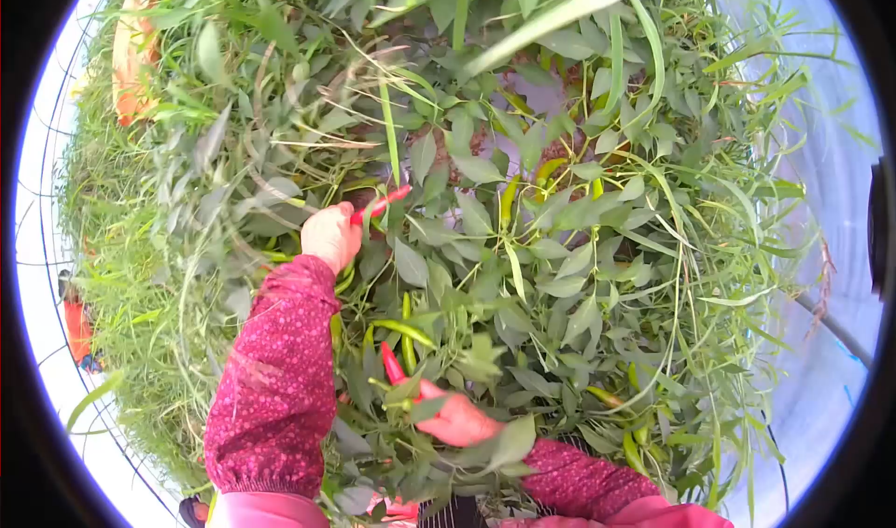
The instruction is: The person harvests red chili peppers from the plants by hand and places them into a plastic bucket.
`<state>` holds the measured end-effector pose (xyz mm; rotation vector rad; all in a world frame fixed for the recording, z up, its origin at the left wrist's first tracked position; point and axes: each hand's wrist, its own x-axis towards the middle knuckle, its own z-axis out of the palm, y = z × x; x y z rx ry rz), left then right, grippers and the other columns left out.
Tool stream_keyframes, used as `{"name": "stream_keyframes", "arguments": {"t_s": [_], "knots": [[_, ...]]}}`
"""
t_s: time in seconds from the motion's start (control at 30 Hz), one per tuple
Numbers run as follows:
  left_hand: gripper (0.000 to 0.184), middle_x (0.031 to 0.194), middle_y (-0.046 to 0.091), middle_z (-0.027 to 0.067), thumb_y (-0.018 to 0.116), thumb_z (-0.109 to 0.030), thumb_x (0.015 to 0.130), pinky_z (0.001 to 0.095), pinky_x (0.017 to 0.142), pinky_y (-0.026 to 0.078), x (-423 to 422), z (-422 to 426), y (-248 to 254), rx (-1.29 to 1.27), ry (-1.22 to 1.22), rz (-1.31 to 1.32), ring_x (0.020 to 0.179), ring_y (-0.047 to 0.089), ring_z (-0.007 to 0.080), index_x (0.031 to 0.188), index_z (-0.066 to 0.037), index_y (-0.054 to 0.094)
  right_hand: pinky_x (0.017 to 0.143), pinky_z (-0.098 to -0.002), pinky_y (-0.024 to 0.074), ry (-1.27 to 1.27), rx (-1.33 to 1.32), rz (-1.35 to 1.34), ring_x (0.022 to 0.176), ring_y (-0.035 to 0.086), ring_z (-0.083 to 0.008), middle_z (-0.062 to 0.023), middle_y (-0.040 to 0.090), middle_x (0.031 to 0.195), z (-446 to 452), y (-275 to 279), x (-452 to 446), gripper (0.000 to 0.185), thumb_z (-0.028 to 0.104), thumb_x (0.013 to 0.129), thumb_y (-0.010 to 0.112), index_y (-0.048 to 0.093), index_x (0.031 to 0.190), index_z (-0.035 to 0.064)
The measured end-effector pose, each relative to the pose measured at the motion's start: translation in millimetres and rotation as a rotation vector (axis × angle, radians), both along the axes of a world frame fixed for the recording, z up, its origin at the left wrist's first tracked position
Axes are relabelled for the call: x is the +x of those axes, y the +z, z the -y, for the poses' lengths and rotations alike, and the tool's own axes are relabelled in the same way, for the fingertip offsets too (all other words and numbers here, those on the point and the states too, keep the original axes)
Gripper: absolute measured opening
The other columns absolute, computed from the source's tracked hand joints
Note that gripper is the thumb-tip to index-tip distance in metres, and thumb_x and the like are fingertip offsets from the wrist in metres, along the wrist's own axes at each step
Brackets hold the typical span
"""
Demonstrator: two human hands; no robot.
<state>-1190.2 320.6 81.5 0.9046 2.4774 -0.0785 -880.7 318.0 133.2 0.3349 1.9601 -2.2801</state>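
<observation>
A red chili pepper (385,201) sticks out of the closed fingers of my left hand (332,237), among the leaves left of the middle. Lower down, my right hand (459,420) is closed around the lower end of another red chili pepper (393,364), whose tip points up and left. Leaves cover part of this hand and its wrist. Close above it hang a green chili pepper (407,332) and several more. A yellow-green chili pepper (509,201) hangs among the leaves (579,276) right of my left hand.
Dense pepper plants and tall grass (140,239) surround my arms. A bluish plastic sheet (812,248) lines the right side, with a dark pipe (833,330) by it. Something orange (135,52) hangs at upper left; another orange item (77,332) shows at the left edge.
</observation>
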Motion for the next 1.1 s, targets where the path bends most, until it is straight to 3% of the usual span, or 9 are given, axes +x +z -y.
{"name": "stream_keyframes", "arguments": {"t_s": [0.03,0.1,0.17,0.23,0.4,0.57,0.7,0.83,1.1], "knots": [[0.019,0.082,0.064,0.0209,0.062,-0.02,0.078,0.0388,0.074,0.05,-0.6,5.0,-1.6,0.2,0.102,0.042,0.079,0.063,0.0335,0.089,-0.005,0.065,0.097,-0.0264,0.0365,0.108,-0.133,0.277,0.117,0.047,-0.0125,-0.0065,0.05,0.13,-8.3,3.3,6.8,0.054,0.002,0.087,0.052,0.037,0.138,0.0107],[0.018,0.081,0.067,0.0151,0.062,-0.015,0.081,0.0322,0.071,0.05,-1.8,6.1,5.8,0.392,0.277,0.243,0.071,0.062,0.0246,0.094,-0.004,0.066,0.093,-0.0269,0.0403,-0.075,-0.356,0.259,0.11,0.05,-0.0113,-0.0039,0.051,0.125,-22.9,-1.2,-1.3,0.053,0.0,0.086,0.054,0.039,0.136,0.0093],[0.015,0.08,0.067,0.0102,0.062,-0.011,0.082,0.0295,0.069,0.048,5.1,22.4,35.3,0.584,0.426,0.463,0.069,0.06,0.0192,0.094,-0.002,0.066,0.077,-0.0254,0.0475,-0.176,-0.238,0.404,0.086,0.054,-0.0088,-0.0029,0.057,0.101,-42.3,32.2,-11.5,0.055,0.001,0.084,0.06,0.04,0.135,0.0107],[0.01,0.076,0.063,-0.0012,0.062,-0.006,0.085,0.025,0.065,0.046,13.4,36.5,65.1,0.777,0.603,0.769,0.069,0.057,0.0086,0.092,0.0,0.065,0.079,-0.0276,0.0487,-0.435,-0.214,0.349,0.087,0.055,-0.0099,-0.0043,0.056,0.103,-48.5,15.8,-13.1,0.053,-0.003,0.083,0.06,0.041,0.132,0.008],[0.014,0.072,0.062,-0.0009,0.063,-0.015,0.087,0.0238,0.062,0.045,65.6,62.7,169.1,0.837,0.869,0.928,0.063,0.058,0.0092,0.093,-0.003,0.064,0.085,-0.0374,0.0512,-0.477,-0.582,0.28,0.097,0.06,-0.0253,-0.0167,0.056,0.119,-109.6,102.8,-53.4,0.056,0.008,0.087,0.055,0.032,0.138,0.0058],[0.022,0.073,0.063,0.0017,0.057,-0.015,0.092,0.0232,0.063,0.047,135.9,91.3,239.4,1.019,0.94,1.007,0.067,0.059,0.0089,0.11,-0.002,0.059,0.083,-0.0378,0.0517,-0.248,-0.74,0.256,0.094,0.062,-0.0242,-0.0157,0.057,0.118,-109.1,167.4,-83.6,0.054,0.01,0.088,0.056,0.033,0.137,0.0085],[0.038,0.075,0.064,0.0071,0.056,-0.013,0.091,0.0284,0.06,0.05,180.0,83.6,280.3,1.224,0.975,0.734,0.064,0.063,0.0159,0.127,-0.003,0.049,0.092,-0.0351,0.0476,-0.125,-0.644,0.272,0.106,0.058,-0.0196,-0.0107,0.057,0.12,-69.6,193.6,-97.5,0.057,0.006,0.085,0.06,0.036,0.137,0.0095],[0.063,0.072,0.061,0.0225,0.054,-0.022,0.09,0.0462,0.055,0.048,218.1,122.8,276.1,0.801,0.85,0.213,0.065,0.062,0.0374,0.139,0.001,0.024,0.094,-0.034,0.0462,-0.072,-0.576,0.331,0.11,0.055,-0.0162,-0.0051,0.055,0.121,-15.6,203.7,-104.4,0.063,0.0,0.081,0.065,0.037,0.136,0.0091],[0.081,0.074,0.063,0.0202,0.06,-0.023,0.086,0.044,0.055,0.049,287.8,224.3,294.1,0.8,0.918,0.18,0.064,0.063,0.0361,0.142,0.006,0.01,0.091,-0.0331,0.0484,0.23,-0.473,0.539,0.106,0.057,-0.0168,-0.0042,0.056,0.118,91.3,218.7,-79.2,0.069,-0.007,0.073,0.067,0.038,0.134,0.0088]]}}
